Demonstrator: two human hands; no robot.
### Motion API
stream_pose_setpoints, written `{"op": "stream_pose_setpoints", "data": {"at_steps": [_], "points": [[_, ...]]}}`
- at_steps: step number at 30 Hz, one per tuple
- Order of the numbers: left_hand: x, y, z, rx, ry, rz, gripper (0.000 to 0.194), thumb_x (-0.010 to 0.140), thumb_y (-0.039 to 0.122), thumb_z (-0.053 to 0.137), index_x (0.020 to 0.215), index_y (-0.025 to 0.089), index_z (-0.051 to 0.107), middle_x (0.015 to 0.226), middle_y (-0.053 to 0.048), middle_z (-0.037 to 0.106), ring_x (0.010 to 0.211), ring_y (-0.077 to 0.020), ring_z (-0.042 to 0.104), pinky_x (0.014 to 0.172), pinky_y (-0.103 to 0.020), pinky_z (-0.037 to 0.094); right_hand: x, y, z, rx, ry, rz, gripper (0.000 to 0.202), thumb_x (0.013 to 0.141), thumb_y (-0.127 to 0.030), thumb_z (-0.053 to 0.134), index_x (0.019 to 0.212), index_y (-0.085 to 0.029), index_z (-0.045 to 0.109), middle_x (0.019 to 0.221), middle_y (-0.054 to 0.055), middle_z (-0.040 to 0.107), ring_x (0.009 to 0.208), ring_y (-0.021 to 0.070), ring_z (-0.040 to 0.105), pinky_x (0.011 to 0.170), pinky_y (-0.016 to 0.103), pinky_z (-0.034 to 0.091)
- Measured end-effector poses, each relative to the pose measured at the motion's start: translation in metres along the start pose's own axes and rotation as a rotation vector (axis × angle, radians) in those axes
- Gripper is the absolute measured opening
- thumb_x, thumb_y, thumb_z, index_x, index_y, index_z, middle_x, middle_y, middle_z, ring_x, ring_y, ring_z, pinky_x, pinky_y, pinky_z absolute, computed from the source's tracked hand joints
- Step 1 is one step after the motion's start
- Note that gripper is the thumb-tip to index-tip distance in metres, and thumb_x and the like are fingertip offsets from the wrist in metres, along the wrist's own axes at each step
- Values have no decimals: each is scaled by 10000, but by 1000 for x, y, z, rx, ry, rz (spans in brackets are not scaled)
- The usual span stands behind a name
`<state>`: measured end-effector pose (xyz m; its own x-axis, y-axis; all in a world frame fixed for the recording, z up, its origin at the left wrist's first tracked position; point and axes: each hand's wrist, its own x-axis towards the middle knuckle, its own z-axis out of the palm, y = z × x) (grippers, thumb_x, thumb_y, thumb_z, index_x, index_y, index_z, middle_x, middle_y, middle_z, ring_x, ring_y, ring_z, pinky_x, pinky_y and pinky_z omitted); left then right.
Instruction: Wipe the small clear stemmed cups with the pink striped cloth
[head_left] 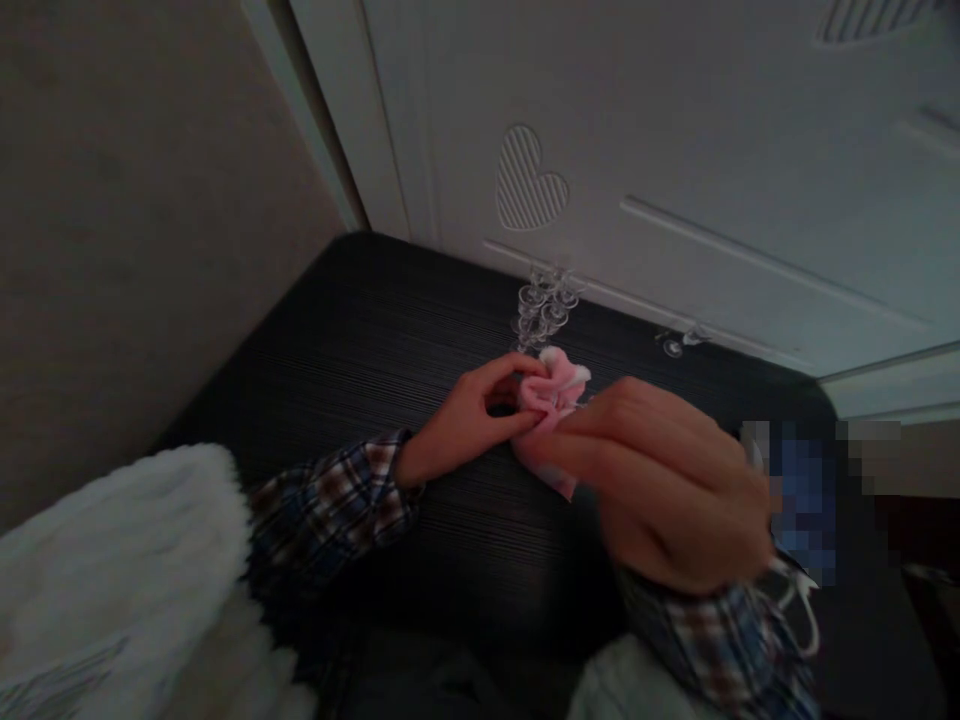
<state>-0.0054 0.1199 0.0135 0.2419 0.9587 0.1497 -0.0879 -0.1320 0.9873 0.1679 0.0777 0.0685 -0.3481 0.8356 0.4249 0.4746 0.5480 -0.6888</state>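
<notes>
A small pink cloth [556, 385] with white fuzzy edges is bunched up over the dark table. My left hand [480, 410] pinches its left side between thumb and fingers. At its right side is my right hand [660, 475], fingers curled together and partly covering the cloth; a small clear part shows by the fingertips, and what they grip is hidden. Just behind the cloth stand several small clear glasses [546, 308] in a tight cluster. Another clear glass [694, 336] lies farther right, near the white panel.
The dark wood-grain table [337, 330] meets a white panel [600, 130] with a ribbed heart relief. White fluffy fabric [135, 560] fills the lower left. At the right are a blurred-out blue item [806, 500] and a white cord [808, 620].
</notes>
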Motion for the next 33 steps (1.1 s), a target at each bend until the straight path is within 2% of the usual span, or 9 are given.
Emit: {"op": "stream_pose_setpoints", "data": {"at_steps": [2, 3, 5, 9, 15, 19, 23, 28, 33], "points": [[1, 2, 1, 4, 31, 27, 308, 721, 168, 615, 1015, 188, 526, 996, -16, 563, 931, -166, 559, 838, -286, 446, 39, 20, -5, -58, -38, -206, 236, 855, -256, 449, 849, -296, 681, 829, 13, 653, 775, 163, 598, 691, 336, 487], [1, 3, 1, 10, 46, 30, 300, 724, 164, 609, 1012, 184, 526, 989, -19, 561, 924, -162, 559, 830, -282, 450, 47, 30, -5, -92, 11, -253, 276, 856, -184, 416, 885, -276, 675, 842, 23, 650, 783, 165, 592, 695, 340, 481], [2, 4, 1, 16, 61, 20, 299, 722, 159, 608, 1008, 180, 525, 977, -22, 558, 906, -156, 558, 806, -273, 459, 46, 47, -3, -137, 56, -276, 313, 834, -111, 400, 971, -242, 648, 914, 44, 634, 829, 175, 580, 713, 346, 477], [2, 4, -1, -11, 86, 4, 315, 715, 146, 610, 1014, 179, 518, 955, -19, 554, 873, -143, 555, 775, -254, 463, 31, 66, 7, -142, -15, -281, 340, 804, -95, 430, 1087, -201, 584, 1048, 70, 584, 957, 202, 536, 807, 378, 458], [1, 0, -5, -107, 88, 24, 356, 704, 122, 631, 1034, 208, 528, 989, -8, 558, 916, -137, 552, 793, -225, 456, 34, 74, 15, -82, -110, -233, 366, 787, -148, 526, 1150, -178, 494, 1099, 85, 542, 1020, 215, 501, 862, 384, 441], [1, 1, -7, -148, 107, -13, 390, 702, 126, 636, 1067, 218, 533, 1050, -21, 577, 953, -153, 564, 799, -235, 467, 34, 77, 15, -60, -24, -178, 391, 777, -134, 555, 1150, -190, 454, 1019, 68, 555, 957, 198, 518, 822, 362, 453], [3, 1, -6, -186, 149, -83, 404, 666, 114, 669, 1043, 210, 559, 1051, -23, 606, 935, -156, 589, 789, -242, 482, 32, 78, 13, -78, 77, -185, 355, 765, -126, 587, 1092, -203, 475, 959, 49, 563, 894, 187, 531, 777, 338, 459], [3, 1, -6, -207, 174, -159, 374, 637, 95, 686, 983, 197, 587, 957, -8, 645, 859, -147, 618, 742, -239, 502, 31, 79, 11, -82, 78, -195, 308, 775, -127, 581, 1060, -206, 494, 951, 47, 577, 881, 186, 540, 761, 335, 452], [3, 4, -6, -210, 208, -156, 373, 618, 96, 691, 966, 184, 590, 947, -22, 652, 844, -162, 626, 728, -258, 510, 31, 80, 10, -100, 29, -126, 269, 785, -213, 588, 1039, -203, 499, 890, 42, 580, 821, 185, 535, 723, 331, 436]]}}
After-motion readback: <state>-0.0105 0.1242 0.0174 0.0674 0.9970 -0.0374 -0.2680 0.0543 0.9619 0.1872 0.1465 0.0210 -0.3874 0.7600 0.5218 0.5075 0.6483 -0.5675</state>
